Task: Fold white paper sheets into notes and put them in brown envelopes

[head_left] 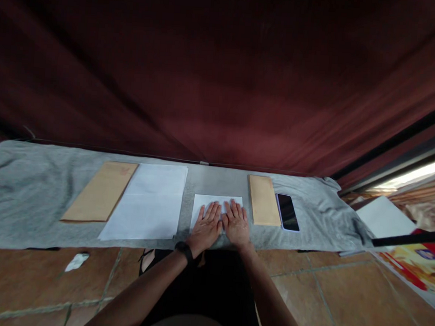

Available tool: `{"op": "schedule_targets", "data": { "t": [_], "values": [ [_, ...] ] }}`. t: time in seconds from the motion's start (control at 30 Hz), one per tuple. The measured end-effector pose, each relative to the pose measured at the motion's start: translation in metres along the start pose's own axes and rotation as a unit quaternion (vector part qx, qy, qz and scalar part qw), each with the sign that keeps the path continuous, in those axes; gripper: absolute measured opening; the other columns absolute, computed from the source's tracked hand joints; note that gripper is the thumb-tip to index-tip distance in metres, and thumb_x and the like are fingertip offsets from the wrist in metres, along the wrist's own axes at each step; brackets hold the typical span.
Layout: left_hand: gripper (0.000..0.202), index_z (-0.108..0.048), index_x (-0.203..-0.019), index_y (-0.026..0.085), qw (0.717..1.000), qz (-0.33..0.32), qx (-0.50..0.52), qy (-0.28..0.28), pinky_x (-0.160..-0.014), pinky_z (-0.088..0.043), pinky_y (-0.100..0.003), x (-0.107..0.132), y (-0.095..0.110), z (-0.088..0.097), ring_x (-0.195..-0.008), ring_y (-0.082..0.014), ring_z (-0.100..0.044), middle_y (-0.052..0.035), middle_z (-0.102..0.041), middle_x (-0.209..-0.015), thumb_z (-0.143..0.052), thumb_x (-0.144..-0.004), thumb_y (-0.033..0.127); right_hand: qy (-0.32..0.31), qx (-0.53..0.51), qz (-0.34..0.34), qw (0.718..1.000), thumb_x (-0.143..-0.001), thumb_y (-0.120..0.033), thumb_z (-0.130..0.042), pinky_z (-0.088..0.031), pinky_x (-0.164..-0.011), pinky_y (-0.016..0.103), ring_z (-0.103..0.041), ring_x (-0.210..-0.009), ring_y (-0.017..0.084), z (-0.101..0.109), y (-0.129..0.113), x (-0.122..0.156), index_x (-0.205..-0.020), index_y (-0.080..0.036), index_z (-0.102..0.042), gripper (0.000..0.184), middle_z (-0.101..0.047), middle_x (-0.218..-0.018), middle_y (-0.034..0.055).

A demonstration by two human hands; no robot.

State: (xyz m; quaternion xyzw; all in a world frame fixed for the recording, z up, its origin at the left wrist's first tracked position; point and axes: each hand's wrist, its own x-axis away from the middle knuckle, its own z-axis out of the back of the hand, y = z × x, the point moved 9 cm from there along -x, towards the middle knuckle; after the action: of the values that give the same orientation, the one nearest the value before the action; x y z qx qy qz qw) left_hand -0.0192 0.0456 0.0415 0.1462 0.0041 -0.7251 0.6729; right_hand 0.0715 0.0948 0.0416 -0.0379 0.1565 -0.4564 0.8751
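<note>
Both palms lie flat on a small white sheet of paper (199,201), perhaps folded, in front of me on the grey cloth. My left hand (207,227) has its fingers stretched forward over the paper's middle and left. Close beside it, my right hand (236,226) presses on the right part, fingers also extended. The hands hide much of the sheet. To the left lies larger white paper (150,198), with a brown envelope (101,192) next to it. A smaller stack of brown envelopes (264,201) rests to the right of my hands.
A phone (288,212) with a dark screen lies right of the smaller envelopes. Grey cloth (322,210) covers the narrow surface. Behind it hangs a dark red curtain (222,94). A colourful box or bag (419,266) stands at the right, and a crumpled white scrap (77,261) is on the tiled floor.
</note>
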Motion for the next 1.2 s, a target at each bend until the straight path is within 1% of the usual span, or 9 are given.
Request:
{"op": "schedule_targets", "data": {
  "t": [0.17,0.33,0.5,0.57,0.67,0.73,0.93,1.03,1.2],
  "values": [
    [0.062,-0.025,-0.156,0.006,1.0,0.005,-0.001,0.01,-0.125,-0.015,-0.053,-0.019,-0.012,-0.003,-0.152,-0.0264,-0.022,-0.0171,-0.033,-0.16,-0.032,-0.098,0.026,0.028,0.003,-0.014,1.0,-0.103,-0.035,-0.042,-0.029,-0.116,0.051,-0.036,-0.145,0.03,0.002,0.002,0.002,-0.151,-0.021,-0.043,0.05,-0.033,-0.161,0.0144],
    [0.059,-0.032,-0.154,0.009,1.0,0.028,-0.01,0.006,-0.125,-0.016,-0.048,-0.023,-0.028,-0.002,-0.152,-0.0238,-0.024,-0.0136,-0.034,-0.16,-0.031,-0.101,0.034,0.047,0.012,-0.018,0.999,-0.102,-0.036,-0.043,-0.03,-0.116,0.05,-0.038,-0.144,0.03,0.005,0.005,0.005,-0.15,-0.017,-0.044,0.052,-0.037,-0.159,0.0161],
    [0.057,-0.036,-0.153,0.01,0.999,0.036,-0.011,-0.006,-0.125,-0.016,-0.049,-0.023,-0.032,-0.002,-0.152,-0.025,-0.023,-0.0125,-0.035,-0.16,-0.031,-0.101,0.035,0.045,0.012,-0.069,0.997,-0.102,-0.028,-0.041,-0.025,-0.117,0.058,-0.048,-0.136,0.032,0.005,0.002,-0.008,-0.141,-0.012,-0.054,0.044,-0.052,-0.147,0.0195],
    [0.056,-0.037,-0.152,0.012,1.0,0.027,-0.009,-0.012,-0.124,-0.017,-0.051,-0.023,-0.03,-0.002,-0.152,-0.0264,-0.023,-0.0104,-0.036,-0.16,-0.031,-0.101,0.031,0.033,-0.014,-0.048,0.998,-0.103,-0.024,-0.037,-0.027,-0.116,0.055,-0.049,-0.136,0.03,0.0,-0.012,-0.017,-0.138,-0.013,-0.058,0.042,-0.056,-0.145,0.017],
    [0.055,-0.037,-0.153,0.014,0.999,0.015,-0.007,-0.028,-0.124,-0.017,-0.052,-0.024,-0.028,-0.003,-0.152,-0.0274,-0.022,-0.0086,-0.036,-0.16,-0.029,-0.1,0.026,0.016,-0.039,-0.005,0.999,-0.104,-0.025,-0.033,-0.03,-0.117,0.049,-0.041,-0.142,0.026,-0.007,-0.03,-0.024,-0.143,-0.013,-0.052,0.045,-0.05,-0.15,0.0138],
    [0.055,-0.036,-0.153,0.014,0.999,0.017,-0.006,-0.036,-0.124,-0.017,-0.052,-0.024,-0.028,-0.004,-0.152,-0.0273,-0.021,-0.0087,-0.037,-0.16,-0.029,-0.099,0.025,0.009,-0.036,-0.001,0.999,-0.105,-0.029,-0.031,-0.028,-0.119,0.049,-0.037,-0.145,0.026,-0.01,-0.031,-0.023,-0.148,-0.013,-0.047,0.048,-0.046,-0.153,0.0128],
    [0.055,-0.035,-0.154,0.019,1.0,0.019,0.009,-0.007,-0.125,-0.012,-0.053,-0.022,-0.028,-0.001,-0.152,-0.0259,-0.023,-0.006,-0.039,-0.159,-0.03,-0.1,0.031,0.0,-0.012,-0.004,1.0,-0.105,-0.032,-0.035,-0.026,-0.118,0.054,-0.033,-0.147,0.029,-0.007,-0.013,-0.016,-0.152,-0.02,-0.042,0.049,-0.038,-0.158,0.0126],
    [0.054,-0.037,-0.153,0.023,1.0,0.007,0.015,-0.001,-0.125,-0.009,-0.055,-0.019,-0.026,-0.001,-0.151,-0.026,-0.025,-0.0048,-0.04,-0.159,-0.032,-0.101,0.036,0.011,-0.003,-0.005,1.0,-0.104,-0.033,-0.036,-0.026,-0.117,0.054,-0.032,-0.147,0.03,-0.005,-0.006,-0.013,-0.152,-0.02,-0.041,0.05,-0.035,-0.159,0.0137],
    [0.052,-0.041,-0.151,0.025,1.0,-0.018,0.018,-0.015,-0.124,-0.008,-0.057,-0.011,-0.026,0.0,-0.151,-0.0262,-0.026,-0.0053,-0.037,-0.16,-0.034,-0.102,0.04,0.027,0.009,-0.01,1.0,-0.104,-0.035,-0.038,-0.027,-0.117,0.052,-0.034,-0.147,0.03,-0.004,0.002,-0.009,-0.153,-0.018,-0.04,0.052,-0.033,-0.161,0.0154]
  ]
}}
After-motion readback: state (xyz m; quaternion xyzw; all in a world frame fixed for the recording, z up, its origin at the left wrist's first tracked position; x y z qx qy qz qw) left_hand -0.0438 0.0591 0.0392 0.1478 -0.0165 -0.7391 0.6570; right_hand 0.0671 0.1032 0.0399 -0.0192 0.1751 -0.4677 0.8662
